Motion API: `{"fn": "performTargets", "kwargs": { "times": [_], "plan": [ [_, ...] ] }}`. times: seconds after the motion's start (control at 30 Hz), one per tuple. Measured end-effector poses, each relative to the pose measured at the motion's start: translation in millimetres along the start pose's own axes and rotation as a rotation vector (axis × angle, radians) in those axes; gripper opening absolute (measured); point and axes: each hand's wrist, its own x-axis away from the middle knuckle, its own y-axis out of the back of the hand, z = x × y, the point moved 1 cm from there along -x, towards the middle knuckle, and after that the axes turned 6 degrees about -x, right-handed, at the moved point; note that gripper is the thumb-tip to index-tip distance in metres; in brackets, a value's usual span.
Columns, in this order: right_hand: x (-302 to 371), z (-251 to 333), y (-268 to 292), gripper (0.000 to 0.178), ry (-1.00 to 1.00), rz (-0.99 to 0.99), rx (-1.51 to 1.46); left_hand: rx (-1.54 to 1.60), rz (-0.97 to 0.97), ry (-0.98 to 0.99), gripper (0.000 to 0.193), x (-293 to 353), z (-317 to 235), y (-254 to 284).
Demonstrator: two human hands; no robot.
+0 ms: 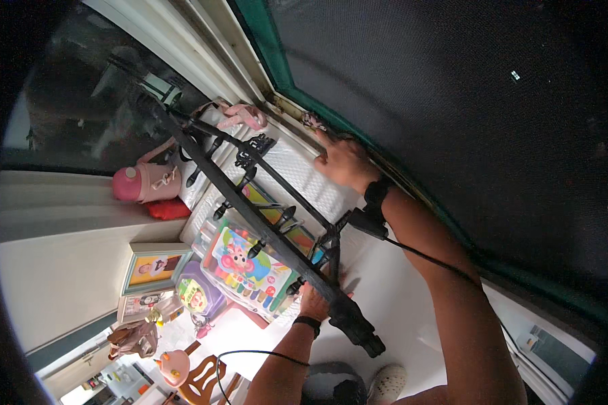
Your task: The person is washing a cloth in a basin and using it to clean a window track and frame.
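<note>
At the far left a pink bottle (145,183) lies tilted in view beside a red item (169,209), both tucked against the wall side, where they are probably out of the way; next, a picture frame (155,268) and a purple container (199,291) stand close together; a box of coloured craft supplies (246,263) sits just beside them, behind the black railing (240,202), whose bars cross in front of it; the left grip (313,302) is at the railing's lower end, partly hidden by the bar, so I cannot tell whether it clasps the metal, though the placing suggests a steadying hold; further right, beyond the quilted white mat (290,158), a small crumpled cloth (313,121) lies in the window track (287,108), close along the green-edged screen (419,101); the right grip (348,162) reaches there, index finger extended to the cloth and thumb apart, a pose likely chosen because the channel is narrow; whether it pinches the cloth or only presses on it, I cannot tell.
</note>
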Motion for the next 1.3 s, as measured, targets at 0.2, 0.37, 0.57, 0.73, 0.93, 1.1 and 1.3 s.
{"fn": "performTargets", "kwargs": {
  "times": [0.2,0.37,0.57,0.73,0.93,1.1,1.3],
  "plan": [
    [11,-9,-1,0.066,0.098,-0.079,0.009,-0.479,0.046,-0.072,0.063,3,6,-7],
    [8,9,0,0.062,0.111,-0.312,-0.102,-0.336,0.128,-0.04,0.061,8,10,-12],
    [-55,21,9,0.033,0.064,-0.156,0.219,-0.17,-0.171,-0.118,0.046,4,14,-26],
    [-73,15,2,0.02,0.125,-0.28,0.392,-0.276,-0.031,-0.117,0.048,-10,-11,15],
    [-104,38,-6,0.019,0.249,-0.476,0.046,1.007,-0.043,0.306,0.047,16,20,-52],
    [-146,45,-31,0.044,0.301,-0.374,-0.307,1.25,0.097,0.4,0.048,11,15,-43],
    [-174,32,-40,0.046,0.298,-0.258,-0.201,-0.192,-0.165,-0.121,0.036,-14,-17,26]
  ]
}}
